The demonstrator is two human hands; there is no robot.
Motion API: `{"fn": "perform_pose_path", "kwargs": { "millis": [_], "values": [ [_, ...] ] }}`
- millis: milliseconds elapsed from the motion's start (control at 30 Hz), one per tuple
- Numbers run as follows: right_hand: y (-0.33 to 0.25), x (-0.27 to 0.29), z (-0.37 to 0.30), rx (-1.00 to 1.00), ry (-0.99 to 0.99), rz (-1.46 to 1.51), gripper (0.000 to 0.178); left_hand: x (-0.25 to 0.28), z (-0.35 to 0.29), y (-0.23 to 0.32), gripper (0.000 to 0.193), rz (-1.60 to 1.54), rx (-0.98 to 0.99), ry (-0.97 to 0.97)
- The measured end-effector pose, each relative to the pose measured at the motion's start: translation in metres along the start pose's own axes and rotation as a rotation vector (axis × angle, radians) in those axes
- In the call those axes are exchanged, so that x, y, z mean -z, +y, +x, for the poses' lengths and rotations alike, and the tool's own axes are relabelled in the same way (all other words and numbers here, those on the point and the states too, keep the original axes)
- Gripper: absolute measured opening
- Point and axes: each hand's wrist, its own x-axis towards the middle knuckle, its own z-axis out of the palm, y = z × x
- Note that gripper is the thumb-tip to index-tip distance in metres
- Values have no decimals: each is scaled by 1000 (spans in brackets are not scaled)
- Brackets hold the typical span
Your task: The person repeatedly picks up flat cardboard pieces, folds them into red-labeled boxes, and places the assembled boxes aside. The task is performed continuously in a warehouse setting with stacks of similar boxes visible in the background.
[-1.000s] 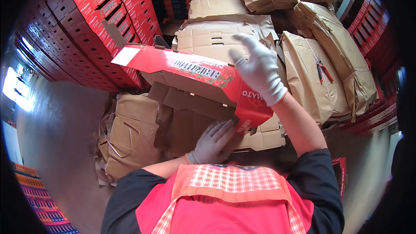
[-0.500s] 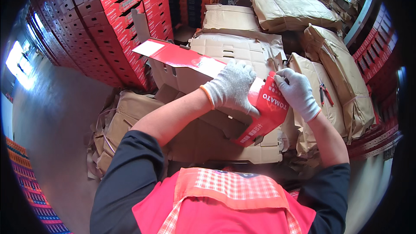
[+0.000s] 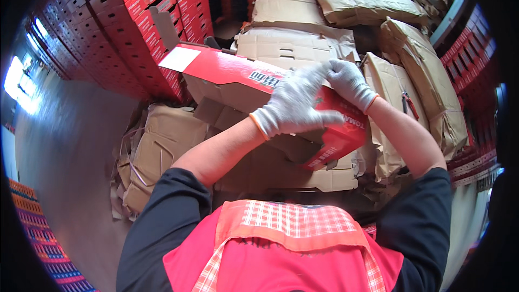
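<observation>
A partly folded red cardboard box with a brown inside lies slantwise before me, over flat brown cardboard sheets. Its long red side runs to the far left, where a white patch marks the end. My gloved left hand lies over the box's right part, fingers stretched and thumb apart, somewhat blurred. Close beside its fingertips, my gloved right hand has its fingers bent over the far right corner of the box. The red end panel hangs below both hands. Fingers hide part of the corner fold.
Tall stacks of red boxes rise at the left. Brown paper-wrapped bundles lie to the right and behind, one bearing red-handled pliers. Another brown bundle sits at the near left, beside the grey floor.
My right hand has moved leftward and away from me, from the end panel to the far corner. The left hand's fingers have straightened. More of the long red side shows.
</observation>
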Motion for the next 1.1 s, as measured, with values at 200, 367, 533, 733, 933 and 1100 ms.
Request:
{"fn": "perform_pose_path", "kwargs": {
  "millis": [200,367,533,733,933,1100],
  "values": [
    [-50,-2,-40,454,-62,-22,55,16,-29,-29,59,-666,104,213],
    [16,9,-13,174,102,338,56,51,-132,-15,101,270,8,-291],
    [129,-9,-35,-364,-158,1156,46,53,-197,23,135,402,-20,-51],
    [132,-145,-119,-678,-658,428,35,14,-96,18,94,442,-108,-40],
    [106,-26,-97,48,734,957,21,-68,-37,23,90,293,-243,74],
    [23,33,-112,311,263,408,42,-97,-21,17,124,88,-395,373]
  ]
}}
